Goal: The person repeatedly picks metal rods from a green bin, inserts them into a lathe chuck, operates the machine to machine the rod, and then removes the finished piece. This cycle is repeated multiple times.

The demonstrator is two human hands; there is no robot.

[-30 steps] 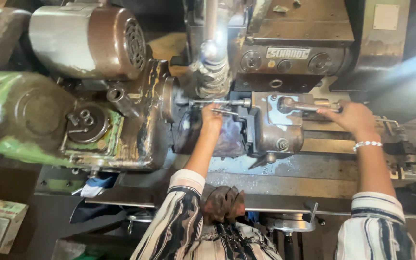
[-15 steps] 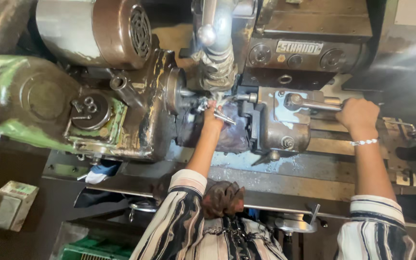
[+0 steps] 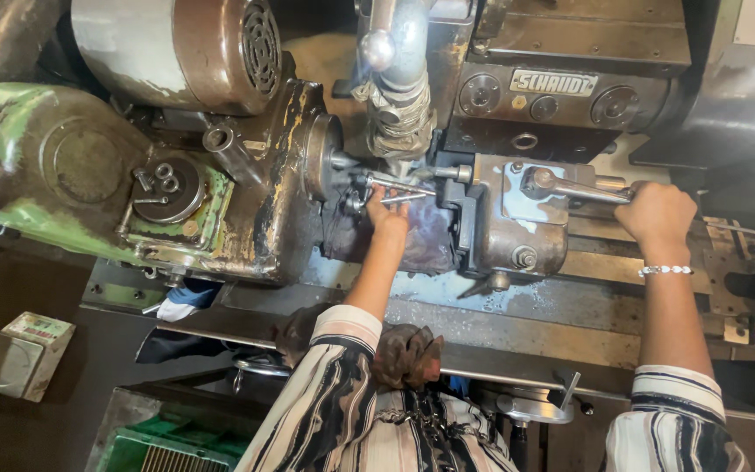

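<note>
The left hand (image 3: pixel 388 218) reaches in between the green machine head (image 3: pixel 63 175) and the steel block (image 3: pixel 517 218) that slides on the machine bed (image 3: pixel 587 306). Its fingers are closed on a thin metal rod (image 3: pixel 399 185), which lies level just in front of the round holder (image 3: pixel 321 157) on the head, under the cloth-wrapped pipe (image 3: pixel 399 122). The right hand (image 3: pixel 657 212) is closed around the end of the long lever (image 3: pixel 574 186) on top of the block, wrist bead bracelet (image 3: pixel 666 270) showing (the sleeves are striped and loose at the cuff).

To do this well, I judge the rod needs to be kept level and in line with the holder, gripped near its free end so the fingers stay out of the gap between holder and block. The lever hand should work slowly and evenly, since any jerk of the block toward the head would pinch the fingers. The dark rag (image 3: pixel 421 240) lying under the left wrist and the loose cuff are best kept away from the holder. Whether the holder is turning cannot be told from this view, so the fingers ought to stay clear of its face
</note>
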